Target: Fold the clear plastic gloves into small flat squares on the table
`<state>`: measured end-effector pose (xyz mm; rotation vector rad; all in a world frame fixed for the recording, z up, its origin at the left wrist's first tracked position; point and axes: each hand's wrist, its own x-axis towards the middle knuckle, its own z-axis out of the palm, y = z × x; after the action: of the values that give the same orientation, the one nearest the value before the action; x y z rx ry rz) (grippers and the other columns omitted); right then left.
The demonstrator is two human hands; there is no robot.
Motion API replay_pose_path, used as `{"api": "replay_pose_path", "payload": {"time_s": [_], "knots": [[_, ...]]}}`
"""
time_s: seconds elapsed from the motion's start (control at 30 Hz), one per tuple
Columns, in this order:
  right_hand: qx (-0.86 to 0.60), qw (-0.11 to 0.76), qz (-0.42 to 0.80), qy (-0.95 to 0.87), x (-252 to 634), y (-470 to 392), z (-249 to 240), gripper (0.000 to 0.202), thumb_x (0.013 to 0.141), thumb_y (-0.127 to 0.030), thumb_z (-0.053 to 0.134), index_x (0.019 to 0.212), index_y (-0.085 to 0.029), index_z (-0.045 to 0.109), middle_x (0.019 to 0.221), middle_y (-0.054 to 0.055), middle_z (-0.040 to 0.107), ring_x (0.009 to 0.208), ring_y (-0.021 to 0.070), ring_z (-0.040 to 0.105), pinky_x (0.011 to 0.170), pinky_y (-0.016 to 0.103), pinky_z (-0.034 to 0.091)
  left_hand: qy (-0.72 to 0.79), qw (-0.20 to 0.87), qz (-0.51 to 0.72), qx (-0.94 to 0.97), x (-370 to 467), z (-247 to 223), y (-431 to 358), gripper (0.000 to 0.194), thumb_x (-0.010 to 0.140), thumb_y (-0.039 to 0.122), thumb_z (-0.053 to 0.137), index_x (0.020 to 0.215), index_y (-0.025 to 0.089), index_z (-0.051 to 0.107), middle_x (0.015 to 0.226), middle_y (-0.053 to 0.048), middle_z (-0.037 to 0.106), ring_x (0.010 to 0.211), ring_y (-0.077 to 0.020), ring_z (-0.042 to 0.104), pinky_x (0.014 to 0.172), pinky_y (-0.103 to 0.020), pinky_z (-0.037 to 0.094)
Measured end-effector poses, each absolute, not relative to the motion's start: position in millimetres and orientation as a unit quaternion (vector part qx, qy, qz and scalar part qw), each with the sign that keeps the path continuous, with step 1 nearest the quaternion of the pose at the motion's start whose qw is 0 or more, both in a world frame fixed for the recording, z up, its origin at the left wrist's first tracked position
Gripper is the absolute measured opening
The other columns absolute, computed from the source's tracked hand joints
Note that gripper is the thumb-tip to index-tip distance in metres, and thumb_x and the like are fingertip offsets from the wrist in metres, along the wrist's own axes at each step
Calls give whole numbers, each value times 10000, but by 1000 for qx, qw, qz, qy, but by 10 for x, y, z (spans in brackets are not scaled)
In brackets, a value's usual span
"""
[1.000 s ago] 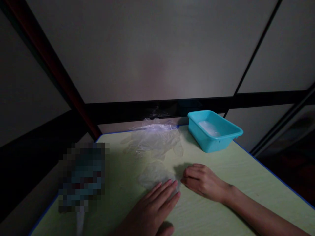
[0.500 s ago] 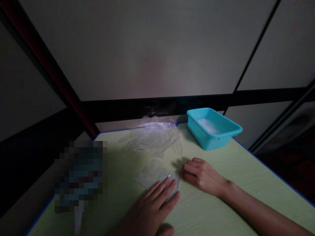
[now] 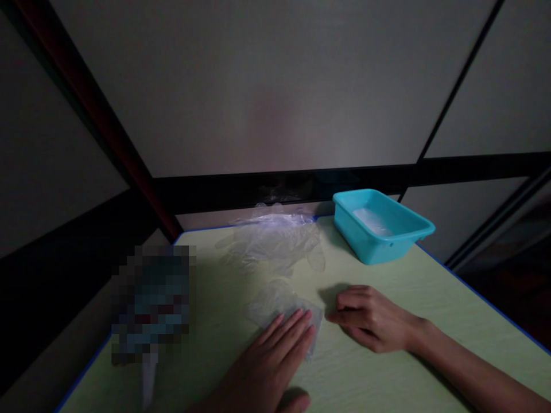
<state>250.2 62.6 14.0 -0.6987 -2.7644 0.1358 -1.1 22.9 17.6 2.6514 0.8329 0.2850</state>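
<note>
My left hand (image 3: pixel 273 358) lies flat, fingers stretched out, on a folded clear plastic glove (image 3: pixel 275 298) on the table. Its palm and fingers cover the near part of the glove. Just right of the glove, my right hand (image 3: pixel 372 318) rests on the table with its fingers curled in; the index finger points toward the glove's right edge. I see nothing held in it. Beyond both hands, a loose pile of clear disposable gloves (image 3: pixel 279 238) spreads toward the table's back edge.
A turquoise plastic basin (image 3: pixel 370 244) stands at the back right with clear plastic (image 3: pixel 372 221) inside. At the left is a blurred-out object (image 3: pixel 159 304) with a pale strip below it. The light-green table (image 3: pixel 430 292) has a blue edge and meets a panelled wall (image 3: pixel 293 103).
My right hand has turned and drawn slightly right, its index finger now more extended. The left hand stays flat on the glove. The whole view has shifted slightly.
</note>
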Motion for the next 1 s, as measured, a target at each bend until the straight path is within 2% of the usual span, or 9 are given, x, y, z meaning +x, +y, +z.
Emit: {"api": "replay_pose_path", "payload": {"time_s": [0.2, 0.4, 0.53, 0.77, 1.0], "knots": [[-224, 126, 48, -965, 2462, 608, 117, 315, 888, -194, 297, 1096, -167, 533, 739, 49, 499, 677, 174, 443, 624, 311, 302, 284, 150, 80, 944, -6, 170, 252, 710, 801, 272, 546, 1397, 201, 166, 1447, -57, 208, 1309, -242, 217, 1063, -422, 210], [-253, 97, 58, -961, 2411, 601, 152, 283, 917, -239, 307, 1013, -169, 564, 770, 51, 494, 743, 175, 444, 666, 316, 298, 230, 150, 31, 961, 5, 202, 327, 614, 848, 395, 488, 1363, 140, 273, 1427, -80, 246, 1308, -227, 222, 1067, -412, 196], [-265, 93, 91, -955, 2399, 593, 167, 266, 916, -258, 333, 1052, -195, 552, 794, 50, 492, 782, 178, 449, 705, 313, 312, 254, 141, 25, 956, 21, 232, 303, 579, 837, 338, 516, 1345, 146, 316, 1419, -65, 269, 1306, -205, 234, 1073, -368, 196], [-271, 99, 100, -952, 2402, 580, 168, 277, 922, -255, 331, 1081, -199, 551, 781, 52, 494, 778, 178, 451, 711, 307, 320, 290, 129, 63, 946, 3, 193, 252, 551, 801, 207, 517, 1328, 200, 356, 1419, -10, 284, 1303, -213, 245, 1075, -389, 204], [-262, 108, 86, -955, 2404, 596, 143, 286, 921, -244, 336, 1124, -196, 533, 769, 48, 505, 754, 179, 455, 690, 305, 323, 282, 121, 63, 950, 14, 211, 251, 531, 778, 187, 545, 1293, 172, 414, 1401, -40, 322, 1290, -222, 274, 1069, -405, 218]]}}
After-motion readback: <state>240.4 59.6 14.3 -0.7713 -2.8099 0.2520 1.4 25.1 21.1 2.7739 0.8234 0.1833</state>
